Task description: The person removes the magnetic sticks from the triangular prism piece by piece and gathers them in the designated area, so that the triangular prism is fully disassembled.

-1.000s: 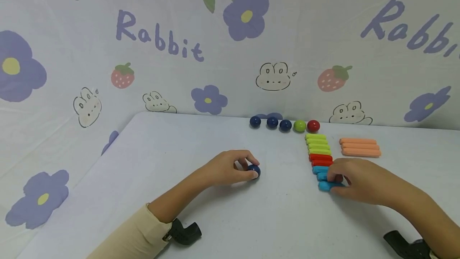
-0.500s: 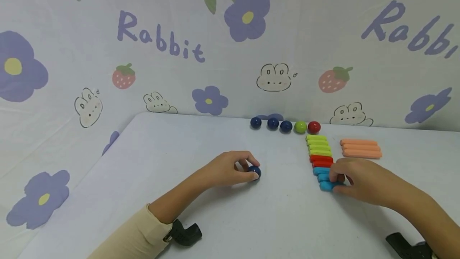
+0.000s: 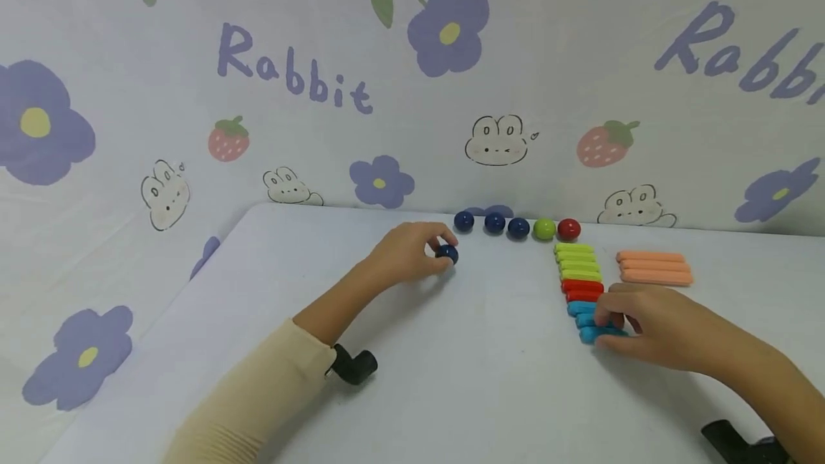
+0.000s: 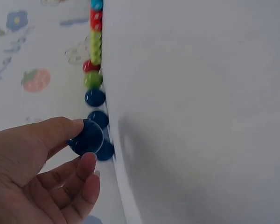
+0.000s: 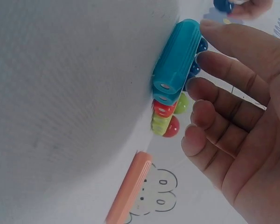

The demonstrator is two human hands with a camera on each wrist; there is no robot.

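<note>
My left hand (image 3: 404, 255) pinches a dark blue ball (image 3: 447, 255) between thumb and fingers, just above or on the table; I cannot tell which. The left wrist view shows the same ball (image 4: 87, 139) at the fingertips, in front of the other balls. My right hand (image 3: 667, 328) is at the near end of a column of short plastic sticks, beside the blue sticks (image 3: 596, 335). Seen from the right wrist, its fingers are loosely bent and the thumb tip lies at the end of the nearest blue stick (image 5: 177, 58). Whether they touch is unclear.
Three dark blue balls (image 3: 495, 223), a green ball (image 3: 544, 228) and a red ball (image 3: 569, 229) line the table's back edge. Below the red ball run green sticks (image 3: 578, 263) and red sticks (image 3: 583, 286). Three orange sticks (image 3: 654, 268) lie to the right. A printed cloth hangs behind.
My left hand has carried the dark blue ball away from me, towards the row at the back edge. The right hand has stayed by the blue sticks, and the view has shifted slightly.
</note>
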